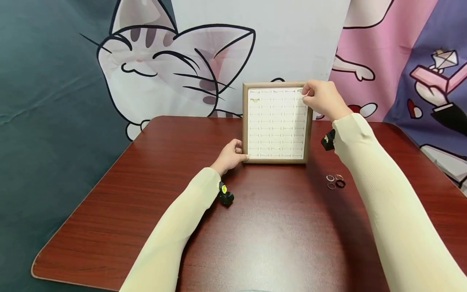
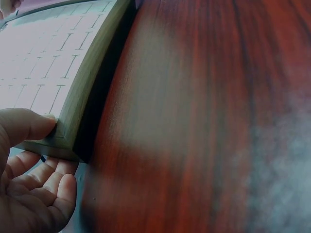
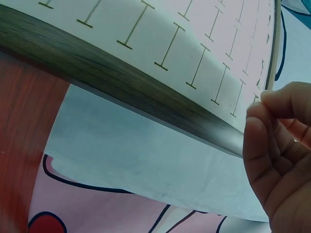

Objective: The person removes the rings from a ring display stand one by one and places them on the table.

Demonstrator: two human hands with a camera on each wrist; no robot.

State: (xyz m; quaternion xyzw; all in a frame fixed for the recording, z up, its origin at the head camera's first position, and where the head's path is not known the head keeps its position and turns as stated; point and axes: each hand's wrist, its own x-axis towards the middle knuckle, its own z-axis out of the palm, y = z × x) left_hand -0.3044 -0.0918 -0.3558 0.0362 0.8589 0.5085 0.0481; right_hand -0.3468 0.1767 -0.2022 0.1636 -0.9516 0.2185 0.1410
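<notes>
Fingers and thumb of your right hand, in the head view, pinch together over what looks like a small ring, mostly covered, at the upper right corner of the square light-wood frame. Your left hand grips its lower left corner. The frame stands toward the far edge of the reddish-brown wooden table, its white slotted pad facing you; any prop behind is hidden. Toward the table's right edge lie a black ring and three thin pale rings. You seem to be seating the small ring in a slot; that calls for a steady frame and a gentle push before letting go.

In the left wrist view, your thumb presses the frame's face, fingers beneath; the other hand is nearly cut off.

In the right wrist view, your fingertips meet beside the end slots, their catch too tiny to make out.
</notes>
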